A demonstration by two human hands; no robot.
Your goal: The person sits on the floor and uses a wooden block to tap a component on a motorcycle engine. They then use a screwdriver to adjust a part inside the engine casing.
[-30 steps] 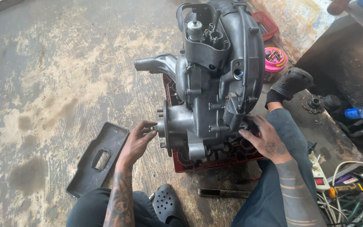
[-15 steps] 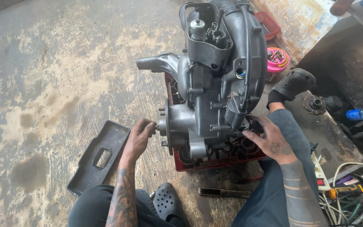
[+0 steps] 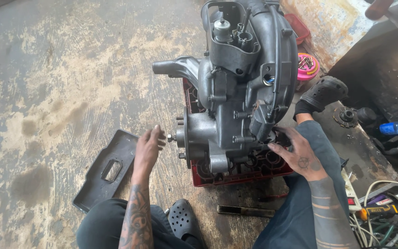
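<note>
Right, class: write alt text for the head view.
A large grey metal engine block stands on a red plastic crate, between the seated person's hands: left hand by its protruding shaft, right hand against its lower side.

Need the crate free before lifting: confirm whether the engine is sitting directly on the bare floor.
No: the grey engine stands on a red plastic crate, whose edge shows beneath it, not on the concrete floor.

engine [image 3: 240,87] on crate [image 3: 242,173], tray [image 3: 109,170] left
</note>
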